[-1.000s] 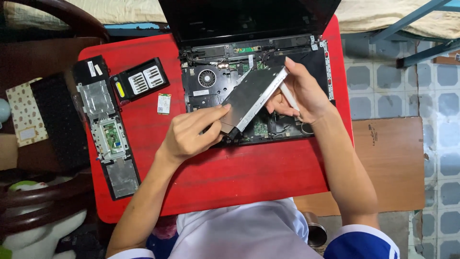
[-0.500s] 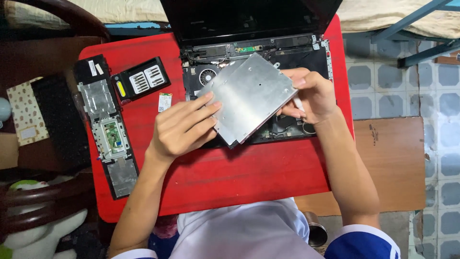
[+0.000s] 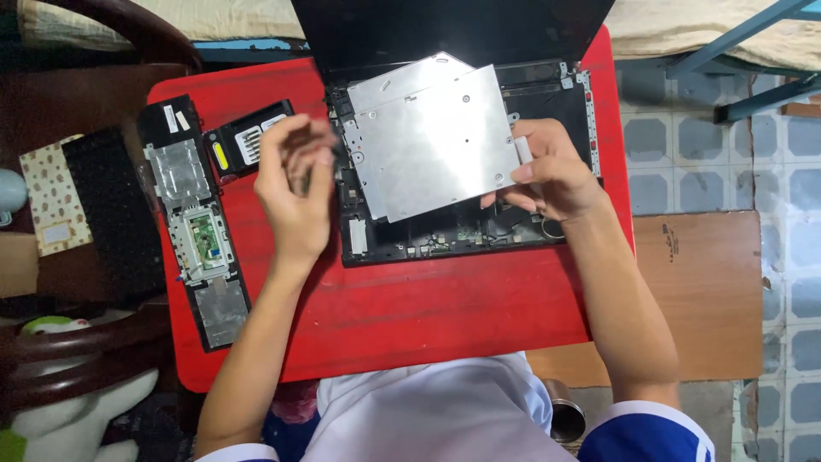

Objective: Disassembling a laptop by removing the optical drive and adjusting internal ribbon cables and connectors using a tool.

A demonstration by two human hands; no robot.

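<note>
1. Table (image 3: 410,316): red surface, carries every part listed below and serves as the landmark for all positions.
2. Opened laptop base (image 3: 462,231): sits at the far centre of the table, bottom cover off, circuit boards and bays exposed, dark lid raised at the table's far edge.
3. Optical drive (image 3: 436,137): flat silver metal module, held above the laptop base at the table's far centre, slightly tilted and not seated in any bay.
4. Palm-rest panel (image 3: 201,235): long black strip with metal plates and a green board, lies along the table's left side.
5. Small black cover (image 3: 248,141): lies at the table's far left, just beside the panel.
6. Black keyboard (image 3: 111,214): rests off the table, beyond its left edge.
7. Right hand (image 3: 552,171): grasps the optical drive at its right edge, thumb on top, fingers underneath.
8. Left hand (image 3: 295,184): raised over the table's left centre, apart from the drive, fingers loosely curled and blurred; cannot tell whether it pinches anything small.
9. Risk, judged: 1 hand alone supports the drive by 1 edge. A slipping grip could drop it onto the exposed boards, causing scratches or dislodged connectors.
</note>
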